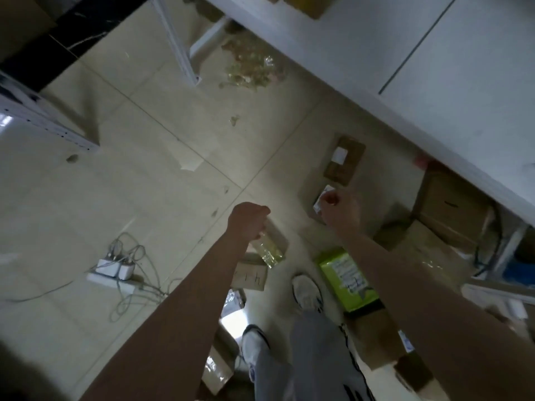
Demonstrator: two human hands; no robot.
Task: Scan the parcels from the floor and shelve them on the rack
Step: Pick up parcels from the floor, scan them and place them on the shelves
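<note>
Two hands reach over the floor (139, 175): left hand (249, 219) clenched above a taped box (270, 247), right hand (341, 209) curled at a labelled box (320, 202); neither grasp can be determined.

pale glossy floor tiles (139, 157) w/ thin grout lines, scuffed & littered. black marble strip (72, 33) top left. white power strip (113, 280) w/ chargers & tangled cables. white panel (376, 53) top right.

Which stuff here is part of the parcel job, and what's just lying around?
Job:
brown cardboard box with white label
green plastic mailer bag
brown box with handwritten marks
white rack shelf

Lying about:
white power strip with chargers and cables
crumpled clear plastic wrap
white paper scrap
</note>
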